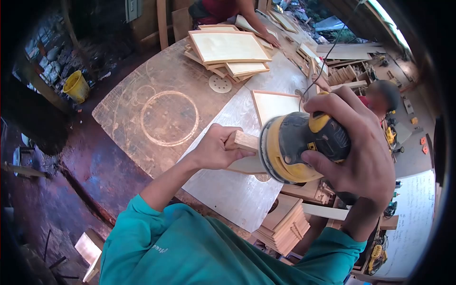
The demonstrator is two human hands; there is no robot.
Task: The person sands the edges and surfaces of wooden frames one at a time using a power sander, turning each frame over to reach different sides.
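Observation:
My right hand (365,142) is wrapped around the top of a yellow and black orbital sander (292,149), tilted so its round pad faces left. In my left hand (216,148) is a small wooden piece (246,141), pinched between thumb and fingers. Its right end meets the edge of the sander's pad. Both are held above a pale board (228,204) on the worktable. Behind the sander lies a wood-framed panel (273,104), partly hidden by it.
Framed panels (230,47) are stacked at the table's far side, beside a perforated sanding disc (220,84). Two other people are across the table; one person's hand (271,40) rests there. Stacked wooden pieces (285,225) stand below right. A yellow bucket (76,87) is on the floor.

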